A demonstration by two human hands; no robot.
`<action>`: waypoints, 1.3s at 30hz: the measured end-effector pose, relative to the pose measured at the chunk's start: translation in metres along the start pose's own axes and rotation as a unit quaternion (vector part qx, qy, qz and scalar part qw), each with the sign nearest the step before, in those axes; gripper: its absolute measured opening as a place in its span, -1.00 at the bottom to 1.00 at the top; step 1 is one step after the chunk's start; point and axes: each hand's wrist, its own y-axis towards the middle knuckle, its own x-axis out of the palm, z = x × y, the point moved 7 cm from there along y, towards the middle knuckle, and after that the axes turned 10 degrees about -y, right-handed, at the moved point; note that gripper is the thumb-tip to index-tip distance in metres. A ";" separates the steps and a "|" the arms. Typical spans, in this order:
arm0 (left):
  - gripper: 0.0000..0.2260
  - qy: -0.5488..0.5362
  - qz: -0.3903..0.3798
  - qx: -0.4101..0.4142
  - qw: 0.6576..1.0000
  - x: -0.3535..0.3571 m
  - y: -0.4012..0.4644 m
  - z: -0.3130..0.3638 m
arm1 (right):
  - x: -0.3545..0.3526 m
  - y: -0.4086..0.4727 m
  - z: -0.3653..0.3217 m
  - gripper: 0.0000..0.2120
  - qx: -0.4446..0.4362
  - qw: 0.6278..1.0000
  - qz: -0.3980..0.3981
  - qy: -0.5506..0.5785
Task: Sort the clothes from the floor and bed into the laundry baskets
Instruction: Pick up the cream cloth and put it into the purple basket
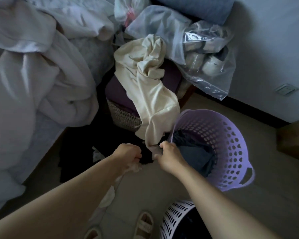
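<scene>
A long cream garment (150,94) drapes down from a purple-topped wicker hamper (123,116) toward the floor. My right hand (169,156) is shut on the cream garment's lower end, just left of the purple laundry basket (231,140), which holds dark clothes (195,156). My left hand (128,156) is shut on a small white cloth (109,195) that hangs beneath my forearm. Dark clothes (79,152) lie on the floor between the bed and my hands. A white laundry basket (178,219) with dark contents stands at the bottom edge.
A bed with rumpled white bedding (33,75) fills the left side. Clear plastic bags (205,54) of shoes and items pile behind the hamper against the wall. A wooden furniture corner (293,140) juts in at right. My sandalled feet (143,221) stand on the tiled floor.
</scene>
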 end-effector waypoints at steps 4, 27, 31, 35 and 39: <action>-0.89 -0.012 0.010 0.005 1.000 -0.042 -0.006 0.004 | 0.006 -0.004 -0.041 -0.53 -0.003 1.000 -0.002 -0.009; -0.77 0.048 -0.051 0.021 0.997 -0.015 0.069 0.071 | -0.016 0.122 -0.034 -0.58 0.074 0.997 -0.015 0.020; -0.88 0.033 -0.025 -0.006 0.999 0.005 0.111 0.072 | 0.000 0.165 -0.029 -0.47 0.044 0.997 -0.066 0.000; -0.74 0.036 0.001 -0.005 0.999 0.026 0.149 0.075 | 0.024 0.204 -0.023 -0.42 0.016 0.995 -0.092 -0.029; -0.68 0.035 0.017 -0.017 0.999 0.034 0.170 0.076 | 0.036 0.222 -0.019 -0.49 0.030 0.993 -0.102 -0.054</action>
